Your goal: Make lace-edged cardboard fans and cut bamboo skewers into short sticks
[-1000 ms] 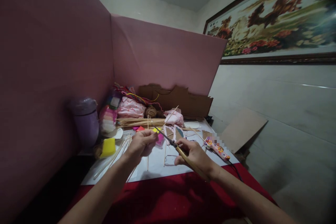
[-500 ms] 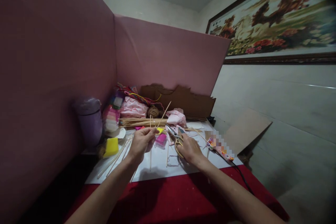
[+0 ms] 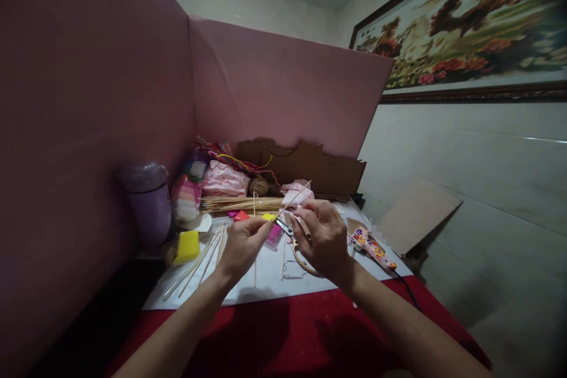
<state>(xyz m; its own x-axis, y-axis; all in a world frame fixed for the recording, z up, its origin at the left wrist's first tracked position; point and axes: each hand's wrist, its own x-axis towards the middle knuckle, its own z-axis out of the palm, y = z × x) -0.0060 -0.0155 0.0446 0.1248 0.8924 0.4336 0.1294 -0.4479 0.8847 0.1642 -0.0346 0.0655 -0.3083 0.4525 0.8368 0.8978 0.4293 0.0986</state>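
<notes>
My left hand (image 3: 242, 244) pinches a thin wooden stick (image 3: 296, 196) that slants up and to the right from its fingertips. My right hand (image 3: 321, 238) is closed on a pair of snips (image 3: 296, 243) with a gold loop handle; their blades point left at the stick, close to my left fingertips. Both hands hover over a white sheet (image 3: 268, 271) on a red tablecloth (image 3: 292, 331). More loose sticks (image 3: 201, 260) lie on the sheet to the left.
A bundle of sticks (image 3: 234, 205), a ball of twine (image 3: 258, 186), pink cloth (image 3: 224, 180), a yellow block (image 3: 186, 247), a purple jar (image 3: 148, 201) and cut cardboard (image 3: 310, 168) crowd the back. A patterned glue gun (image 3: 372, 247) lies right. Pink boards (image 3: 274, 82) wall the left and rear.
My right hand let go of a long knife-like tool and took up the snips, then rose and brought them left to the stick. My left hand kept its pinch.
</notes>
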